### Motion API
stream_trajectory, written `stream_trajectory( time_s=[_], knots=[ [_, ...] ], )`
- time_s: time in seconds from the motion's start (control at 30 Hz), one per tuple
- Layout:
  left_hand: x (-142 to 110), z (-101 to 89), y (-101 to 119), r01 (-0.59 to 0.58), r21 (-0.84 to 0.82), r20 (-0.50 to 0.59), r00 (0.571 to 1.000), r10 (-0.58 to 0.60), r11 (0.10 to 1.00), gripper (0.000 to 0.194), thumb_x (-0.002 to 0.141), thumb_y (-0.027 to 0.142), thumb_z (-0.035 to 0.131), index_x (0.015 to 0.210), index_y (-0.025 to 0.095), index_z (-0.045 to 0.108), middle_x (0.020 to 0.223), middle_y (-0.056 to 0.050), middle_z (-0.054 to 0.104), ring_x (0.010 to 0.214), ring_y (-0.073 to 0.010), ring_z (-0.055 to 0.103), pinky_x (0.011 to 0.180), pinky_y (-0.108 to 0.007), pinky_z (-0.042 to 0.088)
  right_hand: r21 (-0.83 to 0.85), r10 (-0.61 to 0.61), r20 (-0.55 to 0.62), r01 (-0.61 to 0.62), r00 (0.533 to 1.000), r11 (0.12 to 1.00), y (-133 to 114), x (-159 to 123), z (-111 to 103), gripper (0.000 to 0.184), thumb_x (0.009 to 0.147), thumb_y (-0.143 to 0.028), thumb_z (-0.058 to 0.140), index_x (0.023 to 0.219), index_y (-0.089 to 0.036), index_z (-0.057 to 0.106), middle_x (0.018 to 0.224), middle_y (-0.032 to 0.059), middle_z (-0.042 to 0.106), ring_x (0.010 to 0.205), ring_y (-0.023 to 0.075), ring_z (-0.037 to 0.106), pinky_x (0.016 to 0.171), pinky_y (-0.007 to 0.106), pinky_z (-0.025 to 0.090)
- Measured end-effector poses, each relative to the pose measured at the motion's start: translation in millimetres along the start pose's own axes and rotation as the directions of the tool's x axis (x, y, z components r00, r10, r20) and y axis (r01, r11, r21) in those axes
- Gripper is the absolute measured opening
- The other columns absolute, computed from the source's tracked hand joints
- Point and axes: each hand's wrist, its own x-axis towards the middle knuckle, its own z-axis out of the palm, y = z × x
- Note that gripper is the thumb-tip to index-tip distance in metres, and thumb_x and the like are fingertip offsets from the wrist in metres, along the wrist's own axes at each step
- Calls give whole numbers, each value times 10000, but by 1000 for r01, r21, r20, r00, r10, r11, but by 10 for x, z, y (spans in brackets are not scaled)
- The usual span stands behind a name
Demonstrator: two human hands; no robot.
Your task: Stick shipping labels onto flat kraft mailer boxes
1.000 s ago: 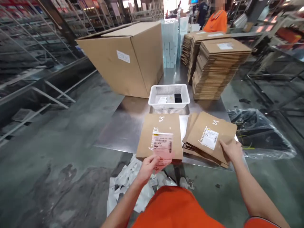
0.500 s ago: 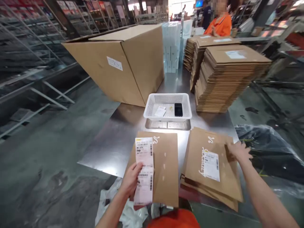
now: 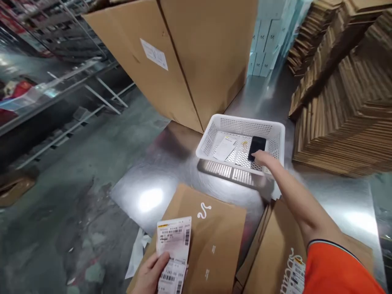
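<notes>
While your left hand (image 3: 149,274) pinches the label strip (image 3: 175,241) at lower centre, your right hand (image 3: 265,159) is at the phone (image 3: 259,143) in the basket (image 3: 249,121) right of centre, its fingers' closure unclear, apparently a phone-handling step calling for a secure edge hold.
</notes>
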Motion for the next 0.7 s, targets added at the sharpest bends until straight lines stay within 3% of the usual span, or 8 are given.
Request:
stream_trajectory(
  time_s=[0.13,0.2,0.3,0.37,0.43,0.5,0.57,0.7],
  knots=[
    [33,-38,-52,32,-27,-30,999,-33,999,563,463,617,871,750,153,734,646,-46,738,560,-220,660,536,-303,536,3,48,83,-49,995,999,-65,-78,-104,344,847,-139,514,1120,-57,708,1034,246,661,969,334,654,814,425,500],
    [30,-43,-65,48,-28,-30,998,-49,998,592,457,622,875,769,139,736,641,-49,738,549,-202,654,521,-278,525,33,26,44,-27,999,999,-348,-271,-231,354,903,-165,474,1173,-59,678,1133,256,636,1075,344,616,881,444,485],
    [16,-26,-51,45,-22,-11,999,-45,999,628,441,642,874,780,131,736,629,-47,734,538,-188,649,515,-261,518,259,-205,-26,204,978,944,-1043,-820,-447,394,1004,-311,404,1360,-221,545,1269,104,624,1130,201,591,954,320,470],
    [12,-5,-27,18,6,5,1000,-18,1000,639,430,653,872,773,132,732,638,-48,737,549,-190,653,527,-258,523,637,-546,-65,456,835,622,-1551,-1280,-564,512,942,-443,553,1403,-233,485,1304,76,609,1083,174,607,913,286,491],
    [13,4,-12,-40,51,47,998,38,998,629,451,661,860,771,135,729,666,-51,745,590,-202,667,558,-262,534,748,-761,-54,531,646,398,-1963,-1700,-628,718,812,-537,700,1411,-217,466,1312,89,601,1057,189,606,880,291,490],
    [7,-25,-24,-114,94,127,987,102,989,613,513,678,825,782,136,730,672,-49,741,617,-210,670,582,-269,539,725,-818,25,553,575,411,-2214,-2014,-641,587,787,-523,732,1252,-194,592,1154,73,662,939,178,604,773,267,463],
    [-31,-111,-64,-181,143,211,966,148,973,613,573,711,773,765,131,730,639,-47,721,592,-202,652,556,-266,526,673,-765,78,532,640,514,-2318,-2238,-630,281,845,-439,698,930,-174,665,881,18,663,762,134,548,645,238,377],
    [-261,-434,-160,-330,139,374,891,259,934,669,561,700,789,936,148,750,888,-104,769,857,-276,708,731,-318,581,698,-614,92,388,784,601,-2393,-2720,-634,318,878,-324,658,641,-168,514,638,-44,505,614,89,426,568,229,276]
  ],
)
